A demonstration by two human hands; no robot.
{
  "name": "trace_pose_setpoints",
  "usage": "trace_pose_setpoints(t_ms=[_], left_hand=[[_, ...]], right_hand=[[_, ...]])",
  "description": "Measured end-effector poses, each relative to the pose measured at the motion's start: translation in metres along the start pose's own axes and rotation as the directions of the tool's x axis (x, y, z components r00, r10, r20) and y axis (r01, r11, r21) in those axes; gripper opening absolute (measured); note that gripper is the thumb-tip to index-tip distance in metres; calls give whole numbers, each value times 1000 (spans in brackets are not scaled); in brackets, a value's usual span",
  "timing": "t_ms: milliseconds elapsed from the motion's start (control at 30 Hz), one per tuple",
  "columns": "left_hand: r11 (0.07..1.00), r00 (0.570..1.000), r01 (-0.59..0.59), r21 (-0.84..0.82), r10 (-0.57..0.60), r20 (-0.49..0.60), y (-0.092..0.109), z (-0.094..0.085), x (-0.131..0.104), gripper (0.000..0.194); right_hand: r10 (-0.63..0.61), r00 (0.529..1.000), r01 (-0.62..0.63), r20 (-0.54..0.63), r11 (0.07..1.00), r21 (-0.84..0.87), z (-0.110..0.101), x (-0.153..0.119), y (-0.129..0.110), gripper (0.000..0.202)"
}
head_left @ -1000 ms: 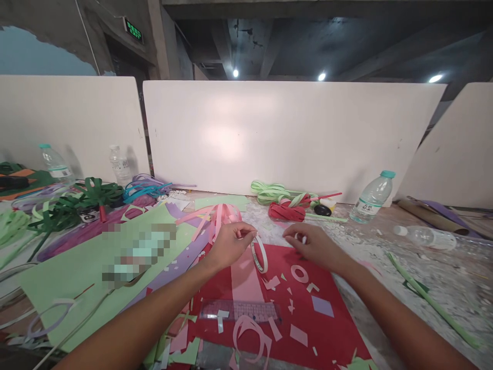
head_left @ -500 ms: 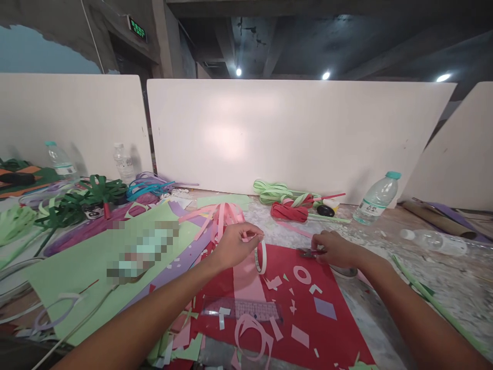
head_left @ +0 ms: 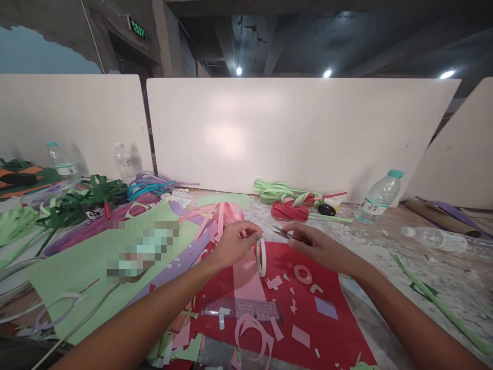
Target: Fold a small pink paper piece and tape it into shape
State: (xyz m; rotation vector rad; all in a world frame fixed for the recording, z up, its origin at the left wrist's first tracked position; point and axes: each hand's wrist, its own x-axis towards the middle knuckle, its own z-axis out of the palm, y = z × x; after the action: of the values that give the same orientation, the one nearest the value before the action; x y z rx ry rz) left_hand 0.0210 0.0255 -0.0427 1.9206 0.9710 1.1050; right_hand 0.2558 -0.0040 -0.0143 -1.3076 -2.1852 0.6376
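One roll of tape (head_left: 264,259) between the left hand (head_left: 238,242) and the right hand (head_left: 318,247)

The left hand pinches the roll at its upper edge, thumb and fingertips together, so that the white ring hangs upright just below them. Seen almost edge-on, it hangs in front of a red sheet (head_left: 327,347) and beside a pink paper strip (head_left: 246,282). The right hand is closed around a pair of scissors (head_left: 281,233), whose blades reach out leftward, toward the roll but apart from it. The hands are apart from each other, with the roll nearer the left one.

Below the roll, a clear ruler (head_left: 258,311) lies across the red sheet, with a pink paper coil (head_left: 239,339) at its near side. A purple diamond (head_left: 325,308) lies to the right among small scraps. Behind the left hand sits a cluster of pink ribbons (head_left: 221,216); behind the right, a red bundle (head_left: 288,211) rests on the tabletop (head_left: 389,252). Farther right, a bottle (head_left: 379,198) with a teal cap leans against the white board (head_left: 300,133).
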Motion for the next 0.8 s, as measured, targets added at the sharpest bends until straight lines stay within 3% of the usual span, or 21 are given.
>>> trace_pose_setpoints(t_ms=[200,367,800], left_hand=[[1000,1000,-5,13,5,-11,1,2,-1,22],[1000,1000,-13,7,13,-12,4,4,-2,18],[1000,1000,-15,3,15,-8,10,7,-7,18]], right_hand=[[-36,998,30,-42,991,-131,13,-3,-19,36],[-73,996,58,-58,971,-231,17,-4,-23,36],[-34,993,-8,-110,934,-358,23,-5,-26,36]])
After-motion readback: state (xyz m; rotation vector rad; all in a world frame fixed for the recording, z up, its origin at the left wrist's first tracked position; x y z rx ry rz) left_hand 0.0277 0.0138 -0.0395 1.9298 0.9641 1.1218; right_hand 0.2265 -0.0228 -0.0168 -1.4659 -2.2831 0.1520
